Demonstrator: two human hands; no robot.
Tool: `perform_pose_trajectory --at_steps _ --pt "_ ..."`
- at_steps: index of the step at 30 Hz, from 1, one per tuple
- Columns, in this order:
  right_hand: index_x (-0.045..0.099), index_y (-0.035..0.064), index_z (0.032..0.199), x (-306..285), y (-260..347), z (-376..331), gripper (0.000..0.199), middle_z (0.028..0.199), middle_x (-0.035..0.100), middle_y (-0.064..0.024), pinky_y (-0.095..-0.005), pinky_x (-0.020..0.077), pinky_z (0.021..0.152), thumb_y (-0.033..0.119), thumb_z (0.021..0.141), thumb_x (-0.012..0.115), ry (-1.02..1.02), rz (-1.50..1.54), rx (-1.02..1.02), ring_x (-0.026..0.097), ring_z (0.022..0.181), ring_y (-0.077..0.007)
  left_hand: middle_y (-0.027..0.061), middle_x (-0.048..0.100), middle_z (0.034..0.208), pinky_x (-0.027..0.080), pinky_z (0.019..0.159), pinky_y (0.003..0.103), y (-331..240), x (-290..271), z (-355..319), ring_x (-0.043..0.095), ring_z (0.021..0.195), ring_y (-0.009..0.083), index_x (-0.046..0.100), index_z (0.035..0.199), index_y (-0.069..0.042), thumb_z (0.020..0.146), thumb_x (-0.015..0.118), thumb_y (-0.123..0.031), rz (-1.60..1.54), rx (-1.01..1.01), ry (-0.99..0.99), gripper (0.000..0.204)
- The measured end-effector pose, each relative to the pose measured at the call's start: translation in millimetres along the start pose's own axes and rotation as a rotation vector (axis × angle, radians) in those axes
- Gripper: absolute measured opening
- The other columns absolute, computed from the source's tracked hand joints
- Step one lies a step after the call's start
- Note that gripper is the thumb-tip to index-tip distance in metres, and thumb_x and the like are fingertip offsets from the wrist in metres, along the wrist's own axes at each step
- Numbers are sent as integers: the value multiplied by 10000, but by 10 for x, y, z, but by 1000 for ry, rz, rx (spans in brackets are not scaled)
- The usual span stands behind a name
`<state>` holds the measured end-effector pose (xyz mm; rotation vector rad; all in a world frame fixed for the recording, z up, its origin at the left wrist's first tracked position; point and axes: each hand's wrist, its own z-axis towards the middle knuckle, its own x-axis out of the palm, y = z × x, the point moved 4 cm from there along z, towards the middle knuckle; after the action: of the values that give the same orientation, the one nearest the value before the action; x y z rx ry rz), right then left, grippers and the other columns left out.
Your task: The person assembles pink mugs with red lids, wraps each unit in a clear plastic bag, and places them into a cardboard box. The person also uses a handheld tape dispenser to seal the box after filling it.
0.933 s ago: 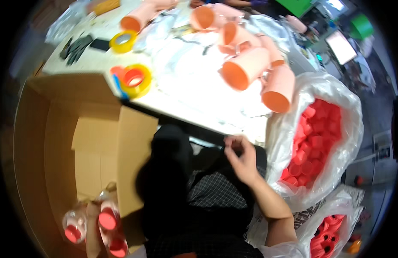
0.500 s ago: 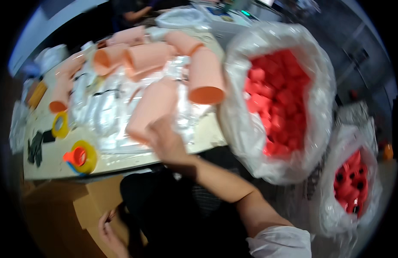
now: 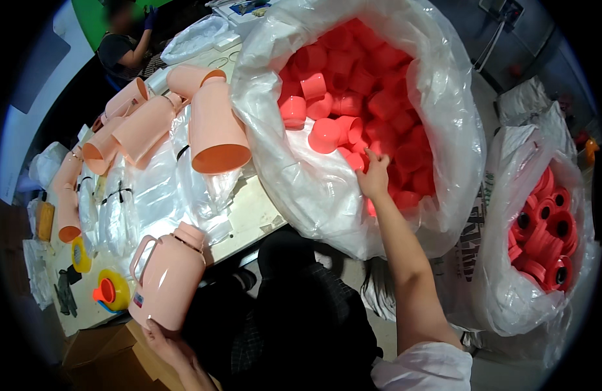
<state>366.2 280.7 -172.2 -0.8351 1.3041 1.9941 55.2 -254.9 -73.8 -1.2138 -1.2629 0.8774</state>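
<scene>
A pink jug shell (image 3: 168,280) with a side handle and a narrow neck stands nearly upright, slightly tilted, at the table's front edge. My left hand (image 3: 163,344) grips it around its lower end; part of the fingers is hidden behind it. My right hand (image 3: 375,174) reaches into a large white plastic bag (image 3: 268,156) on the right. Its fingers are apart and touch or nearly touch the red cups (image 3: 385,140) heaped inside; none is visibly held.
More pink shells (image 3: 217,124) lie on the table among clear plastic bags (image 3: 161,186). Rolls of yellow tape (image 3: 120,290) sit at the left. A smaller bag holds red lids (image 3: 542,228) at far right. An open cardboard box (image 3: 99,355) is below. Another person (image 3: 125,49) is beyond the table.
A pink shell that lay under my right hand on the table is now upright in my left hand. My right hand has moved right, into the bag of red cups. The view has swung right.
</scene>
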Motion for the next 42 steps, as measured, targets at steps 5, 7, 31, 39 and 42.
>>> perform_pose_trajectory --at_steps 5,7,31,39,42 --pt "645 148 1238 72 -17 165 483 1246 465 -152 -418 518 927 140 770 765 300 -11 -98 612 1031 -346 188 492 1444 412 1081 450 -101 214 -84 513 1299 304 375 1469 16 1055 433 -323 -76 -127 99 538" --pt "653 140 1229 63 33 229 462 1254 482 -154 -412 516 932 141 778 759 327 -130 -262 618 1016 -341 147 436 1517 392 1112 455 0 439 -170 465 1363 289 333 1521 -31 1053 396 -347 -182 -240 246 568" --pt "527 6 1271 -661 1891 -2530 465 1196 605 -128 -359 457 993 399 1057 401 596 1448 447 583 1108 -225 93 626 1027 463 866 323 -710 322 -732 588 925 172 601 1071 26 1013 451 -158 593 876 253 244" --pt "525 19 1297 -2480 1470 -2003 598 1287 560 -155 -443 411 1059 180 774 764 73 187 -523 549 1204 -299 -4 533 771 482 893 397 -426 602 40 547 730 180 523 828 -80 824 709 -42 16 509 858 190" --pt "543 -19 1246 -3726 406 -848 311 1171 590 -124 -365 439 1006 147 983 542 -367 227 -420 576 1112 -238 96 616 1024 434 1008 482 67 1053 -433 605 919 306 619 995 -59 666 825 -28 42 375 1280 389"
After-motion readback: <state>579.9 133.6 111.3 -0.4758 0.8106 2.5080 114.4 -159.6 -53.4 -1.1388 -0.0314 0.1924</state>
